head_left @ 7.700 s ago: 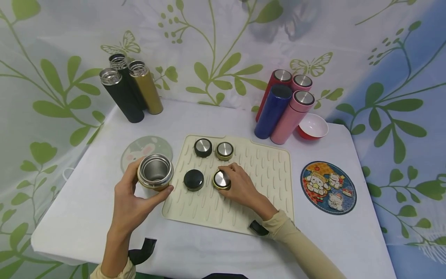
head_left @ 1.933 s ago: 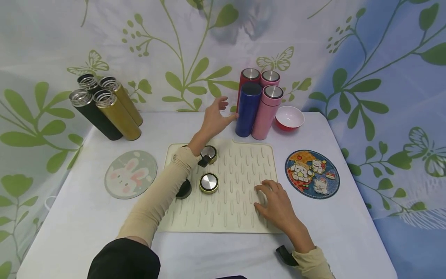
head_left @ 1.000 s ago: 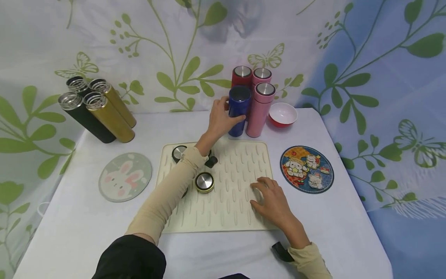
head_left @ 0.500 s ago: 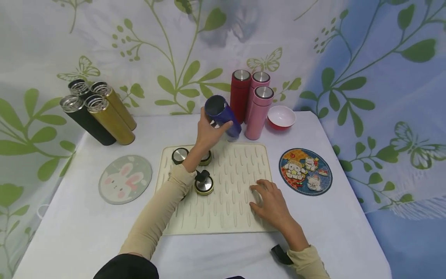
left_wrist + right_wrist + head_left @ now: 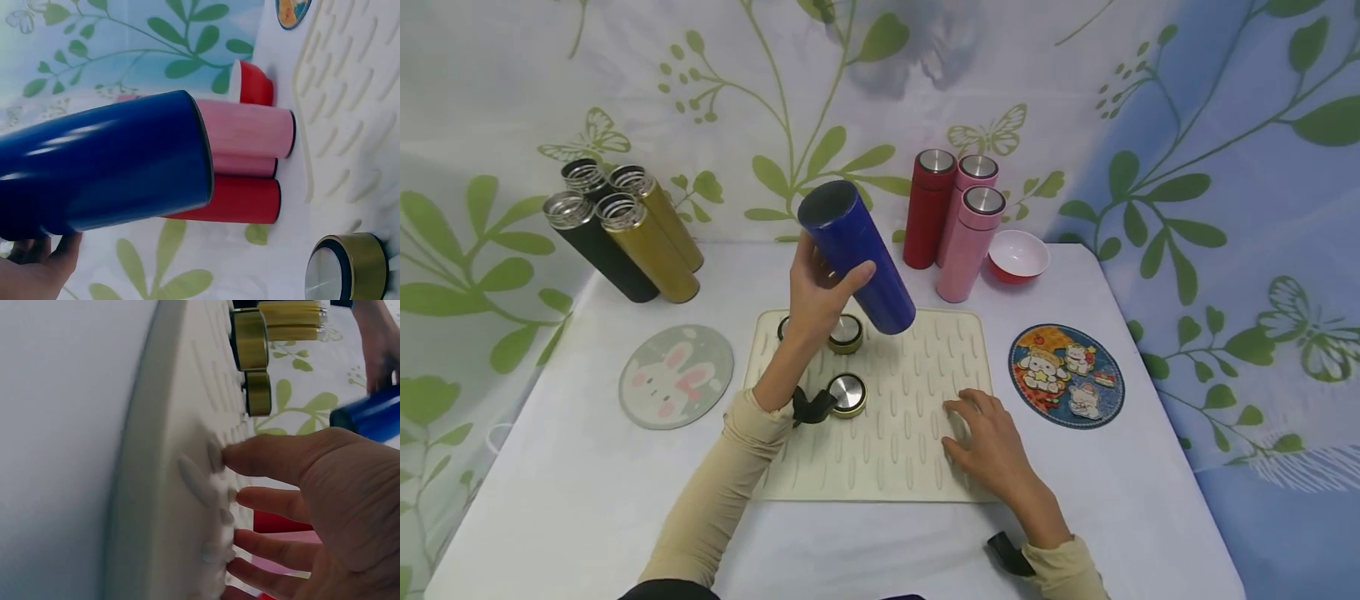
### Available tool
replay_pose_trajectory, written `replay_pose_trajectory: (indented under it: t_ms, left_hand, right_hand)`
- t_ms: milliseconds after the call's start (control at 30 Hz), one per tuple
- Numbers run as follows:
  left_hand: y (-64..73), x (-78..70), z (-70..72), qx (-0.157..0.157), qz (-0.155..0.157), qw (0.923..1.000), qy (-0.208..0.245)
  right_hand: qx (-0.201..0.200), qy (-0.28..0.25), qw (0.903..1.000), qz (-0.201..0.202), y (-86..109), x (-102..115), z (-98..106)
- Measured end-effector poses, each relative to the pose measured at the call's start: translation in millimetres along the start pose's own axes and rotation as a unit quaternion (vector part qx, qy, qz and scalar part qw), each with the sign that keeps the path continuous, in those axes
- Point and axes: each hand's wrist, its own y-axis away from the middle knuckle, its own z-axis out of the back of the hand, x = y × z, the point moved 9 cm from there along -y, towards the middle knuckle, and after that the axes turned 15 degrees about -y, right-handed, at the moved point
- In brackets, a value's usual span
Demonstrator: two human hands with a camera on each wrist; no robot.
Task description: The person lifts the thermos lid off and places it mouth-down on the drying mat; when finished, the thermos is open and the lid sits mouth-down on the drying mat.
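Observation:
My left hand point(image 5: 816, 292) grips a dark blue thermos bottle point(image 5: 859, 258) in the air over the back of the cream ridged mat point(image 5: 917, 467). The thermos is tilted, its dark top leaning to the left. The left wrist view shows its blue side point(image 5: 119, 165) large, with fingers beneath. My right hand point(image 5: 992, 442) rests by its fingertips on the mat's right part, fingers spread and loosely bent, holding nothing. On the mat lie a gold-rimmed lid point(image 5: 847, 393) and another gold lid point(image 5: 846, 333). A black lid point(image 5: 782, 327) is mostly hidden behind my left arm.
Back right stand a red thermos point(image 5: 928, 212), two pink ones point(image 5: 970, 250) and a red-and-white bowl point(image 5: 1018, 254). Several lidless black and gold bottles point(image 5: 647, 250) stand back left. A rabbit coaster point(image 5: 676, 377) lies left of the mat, a cartoon coaster point(image 5: 1067, 375) right.
My left hand took hold of the blue thermos beside the red and pink ones, lifted it and brought it left and nearer, tilting it. Earlier it set down a gold bottle's place at left; right hand stays.

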Motion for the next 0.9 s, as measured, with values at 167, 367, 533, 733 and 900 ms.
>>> replay_pose_trajectory:
  t_ms: [167,367,533,733,900]
  left_hand:
    - [14.2,-28.8,8.4,-0.01,-0.046,0.9987,-0.02]
    - [35.7,-48.0,14.9,0.013,-0.089,0.9892,-0.115]
    - [52.4,-59.8,16.7,0.046,-0.121,0.9686,-0.212]
    - [73.2,-63.3,13.4,0.078,-0.124,0.9302,-0.337]
    - [87.7,-68.7,4.5,0.093,-0.158,0.8905,-0.417]
  right_hand:
    - [0.035,-0.014,0.9991,-0.02,-8.7,0,8]
    - [0.03,-0.051,0.9981,0.016,-19.7,14,28]
    - [-0.031,-0.139,0.9871,0.074,-28.3,49,65]
    - [-0.048,-0.198,0.9762,0.075,-39.1,91,86]
    - [0.009,-0.254,0.9666,0.034,-48.8,120,74]
